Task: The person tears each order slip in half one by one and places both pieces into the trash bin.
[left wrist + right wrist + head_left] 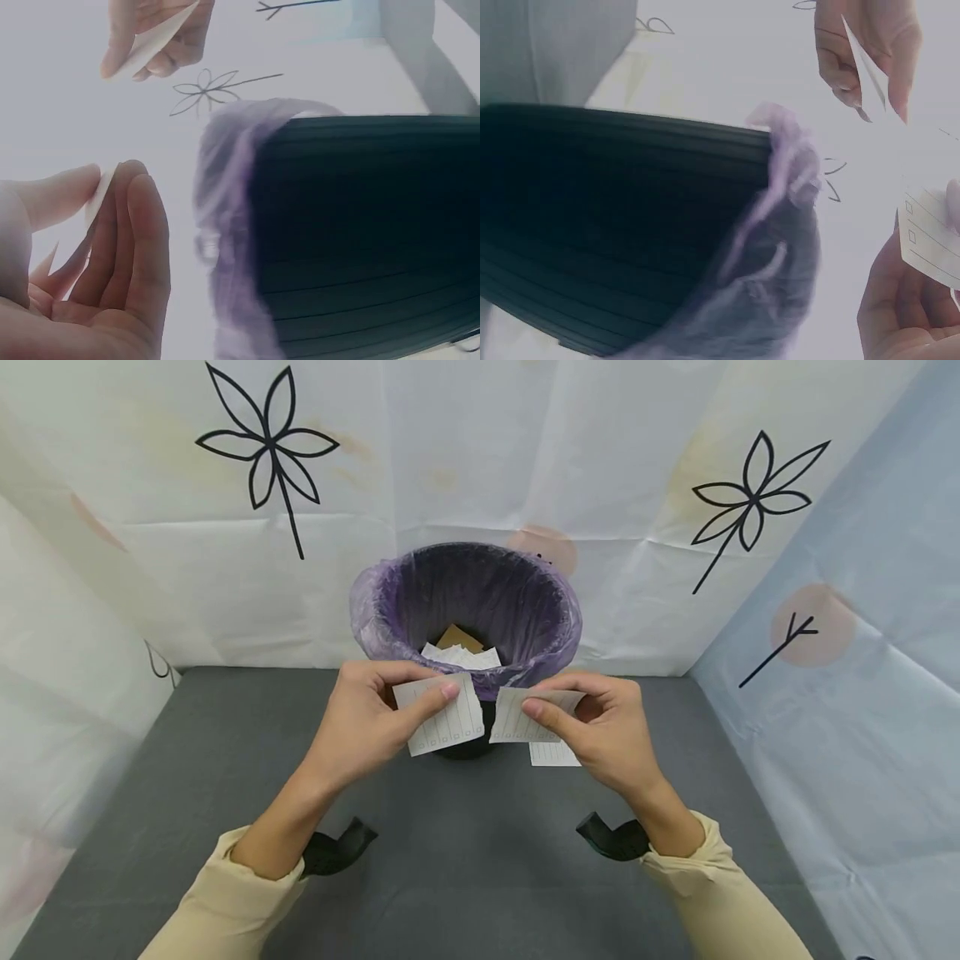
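Thumb and fingers of my left hand [356, 718] pinch a torn piece of lined white paper [459, 717]. My right hand [615, 727] pinches a second torn piece of lined paper [510, 718]. A narrow gap separates their ragged facing edges, and a row of small printed boxes runs along the lower edge of the left one. Both pieces are in front of the near rim of a black bin [360, 232] with a purple plastic liner [367, 610]. Inside the bin lie torn white paper [465, 657] and a brown piece [459, 637].
Another lined white paper [553, 755] lies on the dark grey table [465, 893], partly hidden by the right hand. White cloth with line-drawn leaves [465, 468] hangs behind the bin. Curved black parts [341, 850] stick out at both wrists.
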`<move>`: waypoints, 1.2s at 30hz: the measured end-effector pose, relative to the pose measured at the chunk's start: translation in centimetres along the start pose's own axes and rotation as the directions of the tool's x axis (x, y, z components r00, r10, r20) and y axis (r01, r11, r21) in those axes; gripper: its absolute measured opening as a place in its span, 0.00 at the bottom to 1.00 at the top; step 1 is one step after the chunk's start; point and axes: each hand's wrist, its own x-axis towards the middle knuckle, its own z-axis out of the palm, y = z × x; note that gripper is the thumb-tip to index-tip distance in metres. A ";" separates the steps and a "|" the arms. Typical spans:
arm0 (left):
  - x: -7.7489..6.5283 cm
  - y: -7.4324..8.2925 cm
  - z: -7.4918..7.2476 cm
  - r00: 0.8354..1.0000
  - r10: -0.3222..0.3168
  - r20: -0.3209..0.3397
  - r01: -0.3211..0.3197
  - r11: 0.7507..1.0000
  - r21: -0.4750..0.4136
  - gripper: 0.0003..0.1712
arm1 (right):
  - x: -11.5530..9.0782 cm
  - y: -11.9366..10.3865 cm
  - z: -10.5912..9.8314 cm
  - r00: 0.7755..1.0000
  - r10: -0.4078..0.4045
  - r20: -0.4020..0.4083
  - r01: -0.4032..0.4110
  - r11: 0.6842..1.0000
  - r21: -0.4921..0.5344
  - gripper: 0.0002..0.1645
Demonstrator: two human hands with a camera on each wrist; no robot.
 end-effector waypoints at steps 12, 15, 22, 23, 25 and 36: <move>4.7 2.6 -1.3 0.996 0.046 0.077 -0.044 0.999 -0.024 0.07 | 4.9 -1.7 -0.9 0.996 0.087 0.033 -0.088 0.996 0.016 0.08; 5.8 3.1 -1.6 0.996 0.032 0.081 -0.031 0.999 -0.016 0.08 | 6.3 -2.0 -1.1 0.995 0.088 0.047 -0.089 0.996 0.010 0.08; 8.3 4.2 -2.5 0.993 -0.088 0.082 0.087 0.996 0.021 0.10 | 9.3 -2.3 -1.5 0.995 0.080 0.066 -0.081 0.997 0.011 0.05; 8.7 4.2 -2.6 0.992 -0.101 0.081 0.100 0.995 0.024 0.10 | 9.7 -2.2 -1.5 0.994 0.086 0.066 -0.087 0.996 0.011 0.04; 9.4 4.3 -2.8 0.989 -0.125 0.079 0.123 0.992 0.031 0.11 | 10.5 -2.1 -1.7 0.992 0.104 0.069 -0.105 0.994 0.022 0.04; 13.0 4.9 -3.3 0.976 -0.209 0.063 0.199 0.971 0.130 0.16 | 14.0 -1.5 -2.0 0.974 0.217 0.066 -0.211 0.974 -0.086 0.07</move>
